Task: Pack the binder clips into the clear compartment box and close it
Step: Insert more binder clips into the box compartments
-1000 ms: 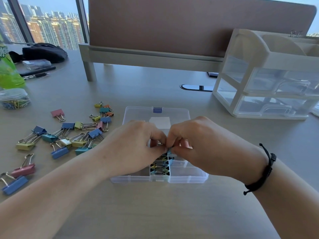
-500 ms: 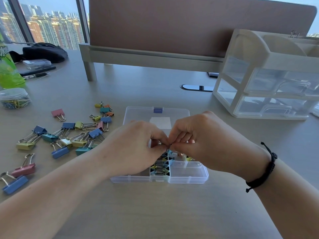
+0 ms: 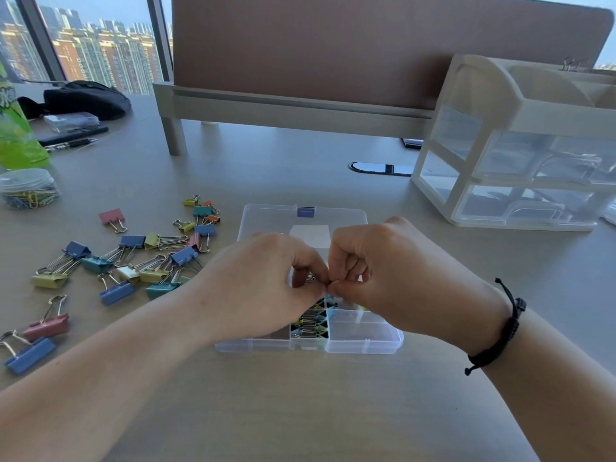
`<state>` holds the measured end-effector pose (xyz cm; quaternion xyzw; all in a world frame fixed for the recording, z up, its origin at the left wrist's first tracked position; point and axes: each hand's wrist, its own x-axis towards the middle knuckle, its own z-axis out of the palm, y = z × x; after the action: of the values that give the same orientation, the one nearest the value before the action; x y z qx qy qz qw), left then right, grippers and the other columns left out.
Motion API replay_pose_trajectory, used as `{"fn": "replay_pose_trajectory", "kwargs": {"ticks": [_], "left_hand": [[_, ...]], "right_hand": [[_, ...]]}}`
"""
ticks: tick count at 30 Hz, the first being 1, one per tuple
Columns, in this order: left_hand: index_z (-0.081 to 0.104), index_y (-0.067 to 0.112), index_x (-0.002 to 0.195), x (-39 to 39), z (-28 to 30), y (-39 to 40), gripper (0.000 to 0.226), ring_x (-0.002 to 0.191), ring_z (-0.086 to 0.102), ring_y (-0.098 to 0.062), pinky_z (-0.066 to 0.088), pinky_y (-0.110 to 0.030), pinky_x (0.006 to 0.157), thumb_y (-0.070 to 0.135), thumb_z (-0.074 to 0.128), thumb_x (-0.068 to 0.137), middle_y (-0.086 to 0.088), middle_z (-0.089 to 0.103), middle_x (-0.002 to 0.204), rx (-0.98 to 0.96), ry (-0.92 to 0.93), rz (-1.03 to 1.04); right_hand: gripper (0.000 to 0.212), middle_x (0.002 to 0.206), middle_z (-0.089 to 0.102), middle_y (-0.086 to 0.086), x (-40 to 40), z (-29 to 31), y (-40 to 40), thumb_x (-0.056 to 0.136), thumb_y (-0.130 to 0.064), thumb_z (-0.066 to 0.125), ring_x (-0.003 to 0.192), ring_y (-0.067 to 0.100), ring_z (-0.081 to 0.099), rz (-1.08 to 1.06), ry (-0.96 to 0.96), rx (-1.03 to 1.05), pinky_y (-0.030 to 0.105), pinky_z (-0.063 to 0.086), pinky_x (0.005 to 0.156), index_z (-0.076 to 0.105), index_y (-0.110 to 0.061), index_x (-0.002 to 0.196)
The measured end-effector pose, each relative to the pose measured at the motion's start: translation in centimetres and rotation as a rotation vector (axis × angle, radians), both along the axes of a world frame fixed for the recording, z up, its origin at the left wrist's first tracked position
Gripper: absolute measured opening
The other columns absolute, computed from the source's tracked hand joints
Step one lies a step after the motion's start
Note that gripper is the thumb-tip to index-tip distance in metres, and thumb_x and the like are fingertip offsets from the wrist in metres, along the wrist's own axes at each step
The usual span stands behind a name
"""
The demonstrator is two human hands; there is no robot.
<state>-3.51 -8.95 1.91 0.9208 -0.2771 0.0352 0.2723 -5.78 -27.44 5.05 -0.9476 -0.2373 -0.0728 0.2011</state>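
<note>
Over the open clear plastic compartment box (image 3: 363, 341) at mid-desk, both hands meet: left hand (image 3: 266, 281) and right hand (image 3: 393, 271) have fingers curled, pinching a small wire-handled binder clip (image 3: 310, 277) between them, mostly hidden. One middle compartment already holds packed clips (image 3: 308, 323). Risk: the sprung clip snapping loose and landing in a neighbouring cell. Many coloured loose binder clips (image 3: 133, 265) remain on the grey desk (image 3: 300, 411) to the left; overfilling could stop the lid (image 3: 266, 216) shutting.

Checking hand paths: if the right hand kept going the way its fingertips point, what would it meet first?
Right hand points leftward; it would meet the left hand fingertips at once, seemingly already touching above the compartment box.
</note>
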Motion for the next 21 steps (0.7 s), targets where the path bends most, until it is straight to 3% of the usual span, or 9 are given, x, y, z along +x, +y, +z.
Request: {"fn": "replay_pose_trajectory", "kwargs": {"ticks": [4,7,10,15,18,21], "left_hand": [[0.066,0.043,0.085,-0.2,0.2,-0.1,0.003,0.06,0.052,0.004,0.036,-0.023,0.054,0.04,0.067,0.086,0.027,0.058,0.076,-0.008,0.002,0.019],[0.062,0.042,0.08,-0.4,0.5,-0.2,0.008,0.059,0.05,0.006,0.031,-0.023,0.053,0.04,0.067,0.086,0.034,0.054,0.076,0.005,0.007,0.019],[0.061,0.041,0.079,-0.4,0.6,-0.3,0.01,0.058,0.05,0.008,0.029,-0.022,0.051,0.038,0.066,0.088,0.04,0.052,0.072,0.015,0.013,0.023],[0.064,0.038,0.089,-0.6,0.6,-0.3,0.001,0.056,0.049,0.012,0.025,-0.014,0.046,0.038,0.064,0.089,0.044,0.05,0.07,0.046,0.012,0.034],[0.065,0.039,0.096,-0.5,0.5,-0.2,0.006,0.059,0.051,0.012,0.028,-0.013,0.047,0.039,0.064,0.089,0.037,0.054,0.082,0.037,0.019,0.03],[0.063,0.037,0.095,-0.5,0.5,-0.1,0.007,0.059,0.05,0.012,0.034,-0.012,0.049,0.033,0.063,0.09,0.042,0.052,0.075,0.02,0.032,0.029]], "right_hand": [[0.022,0.07,0.065,-0.01,0.2,-0.5,0.3,0.077,-0.016,0.077,0.07,0.007,0.062,0.027,-0.02,-0.028,0.031,0.054,0.067,0.06,-0.029,0.073],[0.025,0.071,0.065,-0.009,0.3,-0.6,0.2,0.077,-0.014,0.077,0.07,0.009,0.063,0.043,-0.021,-0.033,0.034,0.054,0.066,0.058,-0.03,0.073],[0.027,0.069,0.062,-0.011,0.5,-0.7,0.1,0.077,-0.013,0.077,0.067,0.007,0.061,0.047,-0.026,-0.056,0.026,0.051,0.063,0.056,-0.031,0.072],[0.014,0.068,0.064,-0.013,0.4,-0.2,-0.4,0.075,-0.007,0.077,0.065,-0.004,0.058,0.048,0.112,0.029,0.005,0.039,0.057,0.07,-0.019,0.078],[0.019,0.072,0.067,-0.014,0.3,0.3,-0.8,0.076,-0.004,0.073,0.065,-0.009,0.058,0.048,0.17,0.026,0.002,0.039,0.059,0.072,-0.021,0.084],[0.023,0.072,0.068,-0.013,0.3,0.1,-0.6,0.076,-0.003,0.07,0.071,-0.002,0.061,0.03,0.166,0.018,0.003,0.039,0.059,0.072,-0.025,0.085]]}}
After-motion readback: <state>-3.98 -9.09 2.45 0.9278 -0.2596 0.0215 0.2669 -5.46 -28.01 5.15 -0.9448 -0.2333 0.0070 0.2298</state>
